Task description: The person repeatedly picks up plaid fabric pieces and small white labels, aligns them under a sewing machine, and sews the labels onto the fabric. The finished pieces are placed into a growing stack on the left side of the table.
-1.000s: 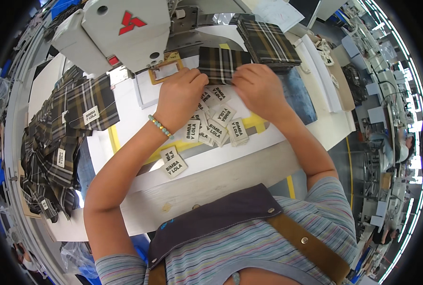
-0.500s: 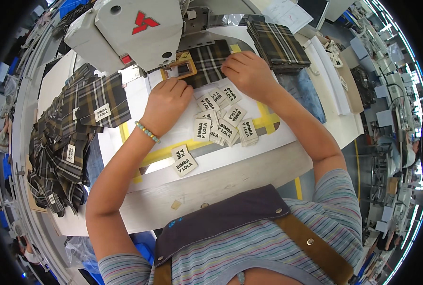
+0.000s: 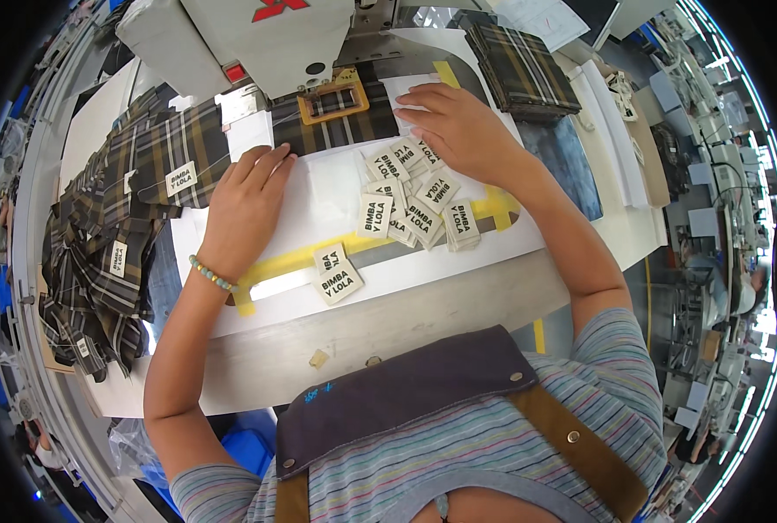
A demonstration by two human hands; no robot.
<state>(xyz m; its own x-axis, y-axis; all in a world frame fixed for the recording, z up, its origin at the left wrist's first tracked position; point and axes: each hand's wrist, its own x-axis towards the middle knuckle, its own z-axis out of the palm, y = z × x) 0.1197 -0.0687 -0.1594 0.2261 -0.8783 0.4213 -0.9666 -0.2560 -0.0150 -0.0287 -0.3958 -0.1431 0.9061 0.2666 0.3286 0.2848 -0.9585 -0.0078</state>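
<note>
A dark plaid fabric piece lies under the orange clamp frame of a white sewing machine. My left hand rests at the near left corner of the piece, its fingers stretched out flat and the tips by the fabric edge. Beyond the piece's right end is my right hand, fingers spread and holding nothing. Just below that hand lies a loose heap of cream labels with dark print. Two more labels overlap nearer to me.
At left, a rumpled pile of plaid pieces with labels on them hangs over the table side. A neat stack of plaid pieces stands at the back right. Yellow tape crosses the white work surface. A small beige scrap lies near the front edge.
The plaid piece has slid left beneath the clamp frame. My left hand has moved left with its edge and its fingers have straightened; my right hand's fingers have come off the fabric and spread.
</note>
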